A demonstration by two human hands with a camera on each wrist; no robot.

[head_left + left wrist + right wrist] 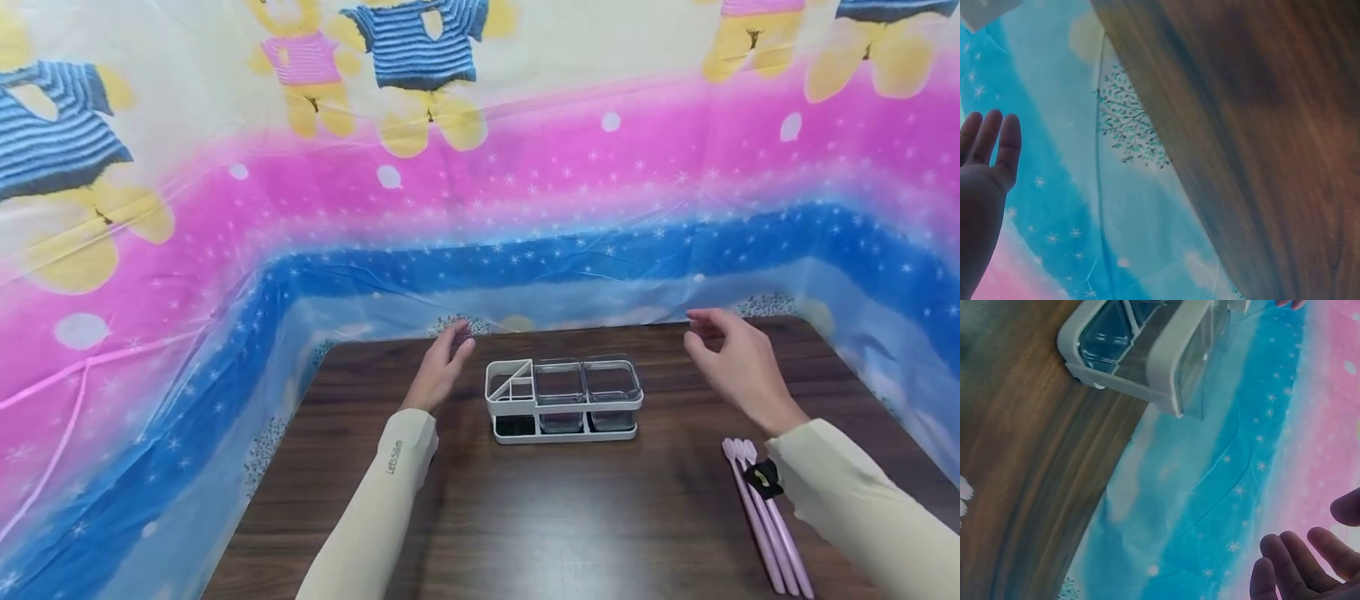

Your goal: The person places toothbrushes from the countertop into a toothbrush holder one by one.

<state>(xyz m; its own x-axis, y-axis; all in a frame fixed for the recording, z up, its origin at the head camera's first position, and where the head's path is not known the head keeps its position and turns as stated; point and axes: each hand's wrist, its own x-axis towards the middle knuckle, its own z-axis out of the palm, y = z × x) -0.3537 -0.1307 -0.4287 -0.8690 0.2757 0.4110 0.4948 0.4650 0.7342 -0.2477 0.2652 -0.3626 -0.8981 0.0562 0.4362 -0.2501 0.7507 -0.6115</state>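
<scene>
A white rack (564,408) with clear square cups (558,382) and a divided section at its left end stands near the middle of the table. My left hand (441,367) hovers to the left of the rack, fingers relaxed and holding nothing. On the other side, my right hand (738,362) is held to the right of the rack, loosely bent and with nothing in it. In the right wrist view, the rack (1163,362) shows at the top, apart from the right hand (1297,569). The left wrist view shows the left hand (988,150) with fingers extended.
Several pink long-handled sticks (768,521) lie side by side at the table's right, beside my right sleeve. The dark wooden table (562,517) ends at a printed cloth (480,275) hanging behind and along both sides.
</scene>
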